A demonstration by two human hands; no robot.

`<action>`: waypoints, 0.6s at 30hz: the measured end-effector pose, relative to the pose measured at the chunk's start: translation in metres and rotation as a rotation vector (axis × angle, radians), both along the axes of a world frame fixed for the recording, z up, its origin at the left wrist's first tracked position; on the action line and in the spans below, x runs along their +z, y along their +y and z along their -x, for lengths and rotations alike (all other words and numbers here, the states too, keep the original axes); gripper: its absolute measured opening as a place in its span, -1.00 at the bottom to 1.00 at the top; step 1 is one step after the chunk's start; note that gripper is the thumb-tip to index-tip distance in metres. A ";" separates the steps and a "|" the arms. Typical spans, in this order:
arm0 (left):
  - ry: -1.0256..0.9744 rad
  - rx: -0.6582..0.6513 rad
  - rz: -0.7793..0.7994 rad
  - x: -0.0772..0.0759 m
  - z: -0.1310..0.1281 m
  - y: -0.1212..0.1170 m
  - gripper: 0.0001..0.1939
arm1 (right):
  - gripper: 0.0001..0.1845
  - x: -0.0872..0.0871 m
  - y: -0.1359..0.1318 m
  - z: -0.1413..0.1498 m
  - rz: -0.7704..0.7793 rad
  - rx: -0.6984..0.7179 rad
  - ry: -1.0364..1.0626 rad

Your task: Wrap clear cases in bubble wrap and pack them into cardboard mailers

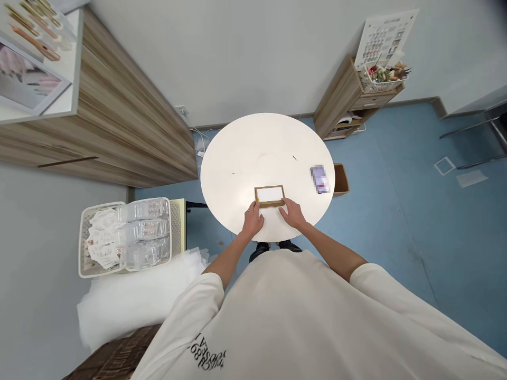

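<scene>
A small wooden picture frame [270, 195] with a white face lies flat on the round white table [253, 153], near its front edge. My left hand [252, 218] rests at the frame's near left corner, fingers curled against its edge. My right hand [292, 212] sits at the near right corner, fingers touching the frame's edge. Both hands grip the frame from its near side.
A blurred purple packet [319, 179] lies on the table's right side. A white basket [125, 235] of clear packets stands at my left. A wooden cabinet [119, 121] is at the far left, a wooden shelf unit [352, 100] at the far right, a cardboard box [341, 179] beside the table.
</scene>
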State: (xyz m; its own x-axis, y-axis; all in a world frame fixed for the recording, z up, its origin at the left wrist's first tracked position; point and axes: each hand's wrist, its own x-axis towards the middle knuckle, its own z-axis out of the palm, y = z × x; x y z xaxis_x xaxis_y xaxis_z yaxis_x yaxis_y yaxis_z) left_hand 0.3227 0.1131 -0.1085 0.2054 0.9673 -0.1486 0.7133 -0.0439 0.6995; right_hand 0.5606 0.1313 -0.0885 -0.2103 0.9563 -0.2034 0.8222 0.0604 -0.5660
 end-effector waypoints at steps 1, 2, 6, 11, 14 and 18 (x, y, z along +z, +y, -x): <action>0.006 -0.004 0.027 -0.003 0.001 0.001 -0.35 | -0.43 -0.004 0.001 0.001 0.028 0.003 -0.017; 0.014 -0.012 0.058 -0.007 0.002 0.002 -0.35 | -0.41 -0.008 0.001 0.001 0.059 0.011 -0.037; 0.023 -0.054 0.144 -0.019 0.006 0.001 -0.32 | -0.36 -0.022 0.003 0.002 0.129 0.055 -0.105; -0.004 -0.012 0.136 -0.018 0.008 0.002 -0.31 | -0.43 -0.022 0.006 0.005 0.109 0.011 -0.134; -0.061 0.033 0.110 -0.011 0.009 0.010 -0.33 | -0.47 -0.018 0.012 0.010 0.124 -0.046 -0.123; -0.152 0.110 0.091 -0.004 0.010 0.023 -0.36 | -0.49 -0.013 0.018 0.019 0.121 -0.194 -0.071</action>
